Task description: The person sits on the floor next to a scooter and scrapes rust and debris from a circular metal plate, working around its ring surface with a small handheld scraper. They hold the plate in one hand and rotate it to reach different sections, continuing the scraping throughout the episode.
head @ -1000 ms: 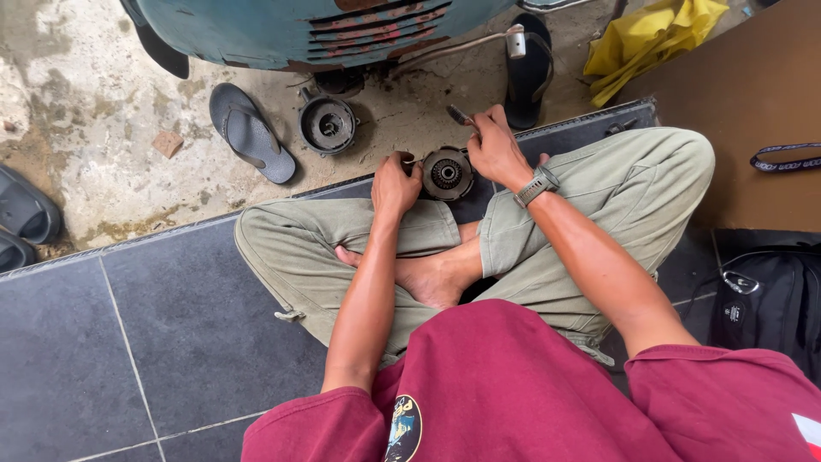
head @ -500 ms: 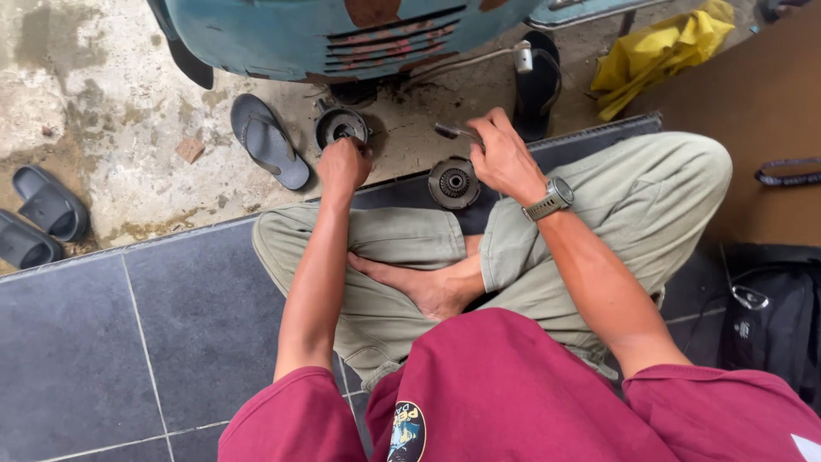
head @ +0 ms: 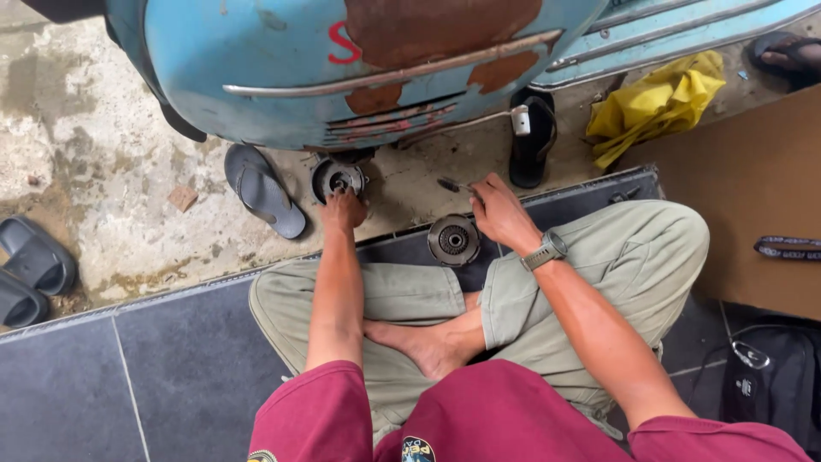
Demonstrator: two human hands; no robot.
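Observation:
I sit cross-legged on dark tiles in front of a rusty light-blue scooter body (head: 359,60). My left hand (head: 344,208) reaches forward and grips the near edge of a round dark metal drum part (head: 337,178) lying on the concrete under the scooter. A second round toothed metal disc (head: 453,240) rests by my right knee. My right hand (head: 500,214) sits just right of that disc, fingers closed on a small thin metal tool (head: 451,184) whose tip points left. A watch is on my right wrist.
A grey sandal (head: 263,190) lies left of the drum part, two dark sandals (head: 30,269) at the far left. A black sandal (head: 533,141) and a yellow cloth (head: 654,103) lie at the right. Brown board (head: 744,197) and a black bag (head: 770,376) sit at my right.
My left hand left the toothed disc and stretched forward to the drum part under the scooter. My right hand stayed by the disc. The view moved closer to the scooter.

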